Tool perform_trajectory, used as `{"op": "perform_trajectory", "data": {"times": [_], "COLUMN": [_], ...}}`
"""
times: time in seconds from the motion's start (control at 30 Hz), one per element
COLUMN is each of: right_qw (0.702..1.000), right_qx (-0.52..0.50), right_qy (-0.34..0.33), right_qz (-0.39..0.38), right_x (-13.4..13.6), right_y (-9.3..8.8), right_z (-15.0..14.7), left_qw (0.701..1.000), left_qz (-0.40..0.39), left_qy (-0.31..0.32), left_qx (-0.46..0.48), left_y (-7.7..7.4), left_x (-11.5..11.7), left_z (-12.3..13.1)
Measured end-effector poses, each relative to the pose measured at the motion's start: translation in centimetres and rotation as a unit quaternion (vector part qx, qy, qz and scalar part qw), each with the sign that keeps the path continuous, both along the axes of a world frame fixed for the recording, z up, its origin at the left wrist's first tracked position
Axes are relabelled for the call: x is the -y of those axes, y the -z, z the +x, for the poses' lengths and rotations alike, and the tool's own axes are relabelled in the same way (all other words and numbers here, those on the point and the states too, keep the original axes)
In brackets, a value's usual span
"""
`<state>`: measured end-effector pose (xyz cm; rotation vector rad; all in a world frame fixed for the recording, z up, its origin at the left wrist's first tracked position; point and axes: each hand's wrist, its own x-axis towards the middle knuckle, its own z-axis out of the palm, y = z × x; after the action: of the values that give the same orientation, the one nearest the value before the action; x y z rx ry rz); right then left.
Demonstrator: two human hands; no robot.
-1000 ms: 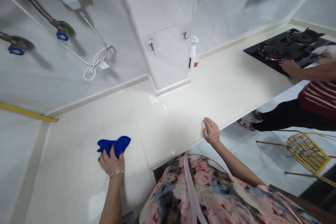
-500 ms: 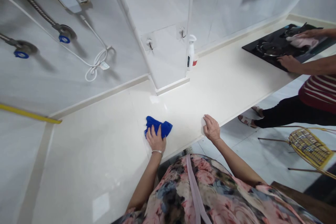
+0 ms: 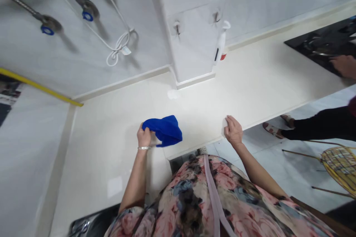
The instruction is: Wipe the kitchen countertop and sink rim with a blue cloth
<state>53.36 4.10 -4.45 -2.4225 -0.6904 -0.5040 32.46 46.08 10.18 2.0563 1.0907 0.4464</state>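
Observation:
A blue cloth (image 3: pixel 166 130) hangs from my left hand (image 3: pixel 144 136), whose fingers pinch one end of it. The cloth spreads out to the right over the pale countertop (image 3: pixel 116 118) and seems lifted off it, at least in part. My right hand (image 3: pixel 233 129) rests near the counter's front edge with its fingers curled. Nothing shows in that hand, though the inner side of the fingers is hidden.
Against the wall column stands a white spray bottle (image 3: pixel 221 44). At the far right a co-worker's hand (image 3: pixel 345 66) is over a black cooktop (image 3: pixel 311 50). A yellow woven chair (image 3: pixel 340 163) is on the floor. A dark glossy basin-like object (image 3: pixel 93 220) lies at lower left.
My left hand has gone from pressing the bunched blue cloth on the counter to holding it up by one end, further left. The view has turned left; my right hand stays by the edge.

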Motion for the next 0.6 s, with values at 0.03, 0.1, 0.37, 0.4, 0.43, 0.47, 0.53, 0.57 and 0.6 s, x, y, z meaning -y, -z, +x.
{"op": "perform_trajectory", "data": {"times": [0.03,0.1,0.37,0.4,0.43,0.47,0.53,0.57,0.6], "right_qw": [1.0,1.0,1.0,1.0,1.0,1.0,1.0,1.0,1.0], "right_qx": [0.003,0.007,0.008,0.01,0.013,0.015,0.018,0.018,0.017], "right_qy": [0.001,0.002,0.004,0.006,0.006,0.005,0.003,0.002,0.002], "right_qz": [0.0,0.001,0.004,0.003,0.003,0.004,0.007,0.008,0.01], "right_x": [0.1,0.3,0.4,0.4,0.4,0.4,0.3,0.3,0.3], "right_y": [0.1,0.2,0.6,0.6,0.6,0.5,0.6,0.6,0.6], "right_z": [0.0,0.0,-0.2,-0.2,-0.2,-0.2,-0.3,-0.3,-0.3], "left_qw": [0.999,0.988,0.957,0.954,0.95,0.946,0.937,0.932,0.928], "left_qz": [0.017,0.087,0.245,0.252,0.259,0.264,0.264,0.26,0.256], "left_qy": [0.022,0.07,-0.012,-0.006,0.004,0.014,0.02,0.018,0.018], "left_qx": [-0.023,-0.106,-0.156,-0.163,-0.172,-0.186,-0.23,-0.253,-0.27], "left_y": [-1.5,-4.8,-14.5,-15.2,-15.8,-16.2,-16.9,-17.0,-17.0], "left_x": [-0.8,-1.9,-3.3,-3.6,-3.9,-4.3,-4.9,-5.1,-5.0], "left_z": [-1.2,-3.2,-3.9,-3.5,-3.0,-2.5,-1.8,-1.7,-1.7]}}
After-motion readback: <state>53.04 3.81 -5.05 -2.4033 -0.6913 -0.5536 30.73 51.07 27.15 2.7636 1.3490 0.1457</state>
